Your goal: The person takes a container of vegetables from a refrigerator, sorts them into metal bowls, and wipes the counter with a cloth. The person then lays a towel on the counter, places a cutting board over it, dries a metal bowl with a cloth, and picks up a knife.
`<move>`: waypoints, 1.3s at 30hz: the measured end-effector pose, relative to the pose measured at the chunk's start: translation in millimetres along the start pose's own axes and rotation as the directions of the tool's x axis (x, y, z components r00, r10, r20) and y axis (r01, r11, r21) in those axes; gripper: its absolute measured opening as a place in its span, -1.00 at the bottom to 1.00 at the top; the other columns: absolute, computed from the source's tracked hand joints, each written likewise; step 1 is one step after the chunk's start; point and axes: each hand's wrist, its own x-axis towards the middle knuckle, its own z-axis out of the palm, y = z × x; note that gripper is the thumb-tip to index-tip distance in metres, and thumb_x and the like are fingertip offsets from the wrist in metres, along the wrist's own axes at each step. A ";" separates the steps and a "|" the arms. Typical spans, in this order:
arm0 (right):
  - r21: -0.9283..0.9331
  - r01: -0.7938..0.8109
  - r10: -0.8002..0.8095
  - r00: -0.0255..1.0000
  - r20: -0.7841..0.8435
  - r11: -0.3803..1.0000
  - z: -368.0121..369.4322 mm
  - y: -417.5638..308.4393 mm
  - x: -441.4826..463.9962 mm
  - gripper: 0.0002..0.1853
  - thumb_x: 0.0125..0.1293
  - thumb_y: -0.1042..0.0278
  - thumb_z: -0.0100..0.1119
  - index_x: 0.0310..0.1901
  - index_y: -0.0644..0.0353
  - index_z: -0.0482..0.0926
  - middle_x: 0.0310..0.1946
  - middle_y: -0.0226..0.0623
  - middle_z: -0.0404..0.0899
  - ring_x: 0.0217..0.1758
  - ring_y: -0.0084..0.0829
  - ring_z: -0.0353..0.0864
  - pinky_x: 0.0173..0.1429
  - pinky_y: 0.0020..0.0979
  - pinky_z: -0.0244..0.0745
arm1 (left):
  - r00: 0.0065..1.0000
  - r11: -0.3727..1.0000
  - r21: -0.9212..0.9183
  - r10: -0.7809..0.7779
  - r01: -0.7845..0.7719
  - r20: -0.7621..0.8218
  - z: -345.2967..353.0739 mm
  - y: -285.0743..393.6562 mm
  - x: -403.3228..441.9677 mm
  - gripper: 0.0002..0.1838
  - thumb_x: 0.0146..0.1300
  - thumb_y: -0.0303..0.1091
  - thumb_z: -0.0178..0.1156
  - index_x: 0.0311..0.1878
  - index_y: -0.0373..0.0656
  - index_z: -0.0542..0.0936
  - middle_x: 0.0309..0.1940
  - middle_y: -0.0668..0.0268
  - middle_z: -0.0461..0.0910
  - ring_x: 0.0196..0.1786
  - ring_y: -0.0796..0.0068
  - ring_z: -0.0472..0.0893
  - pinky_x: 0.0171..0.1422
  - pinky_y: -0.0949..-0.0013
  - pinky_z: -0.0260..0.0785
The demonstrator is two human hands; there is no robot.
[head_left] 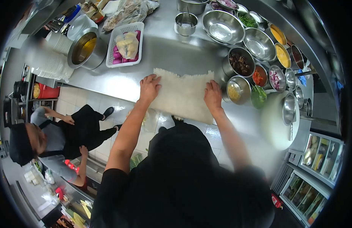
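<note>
A pale cloth-like sheet (181, 93) with a ragged far edge lies on the steel counter and hangs over its front edge. My left hand (149, 88) rests on the sheet's left side near the far corner, fingers curled over it. At the right side, my right hand (213, 95) has its fingertips on the sheet near the other far corner. Both hands look pressed down, with fingers bent and close together. Whether either one pinches the sheet is hard to see.
A white basket (108, 57) of purple onions and a steel pot (101, 53) stand at the left. Steel bowls (223, 26) and small containers of chopped food line the right. A co-worker in a black apron (86, 129) stands at the left.
</note>
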 end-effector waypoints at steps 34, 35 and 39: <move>-0.206 -0.066 0.062 0.998 -0.027 0.976 39.5 -23.3 48.1 -0.37 0.35 0.03 0.02 0.33 0.25 0.25 0.38 0.20 0.05 0.43 0.17 0.05 0.46 0.16 -0.12 | 0.992 0.949 0.313 0.004 -0.045 0.130 37.0 6.9 59.9 -0.31 0.33 0.10 -0.07 0.43 -0.04 0.19 0.47 -0.03 -0.07 0.48 -0.09 -0.03 0.43 -0.39 -0.36; -0.201 -0.062 0.059 0.998 -0.019 0.978 32.0 -27.7 35.1 -0.37 0.35 0.03 0.02 0.33 0.25 0.25 0.38 0.20 0.05 0.43 0.17 0.05 0.46 0.16 -0.12 | 0.992 0.959 0.273 0.043 -0.074 0.118 29.7 13.1 43.8 -0.33 0.32 0.06 -0.03 0.41 -0.08 0.22 0.46 -0.05 -0.03 0.47 -0.10 0.00 0.42 -0.41 -0.34; 0.098 0.148 -0.175 0.892 0.416 0.984 -23.1 -46.7 -59.0 -0.51 0.29 0.27 0.14 0.21 0.29 0.40 0.36 0.18 0.11 0.40 0.17 0.11 0.42 0.07 0.04 | 0.927 0.983 0.073 0.132 -0.168 0.351 -19.3 13.6 -52.0 -0.40 0.24 -0.09 0.14 0.29 -0.17 0.37 0.42 -0.08 0.06 0.43 -0.15 0.08 0.40 -0.41 -0.26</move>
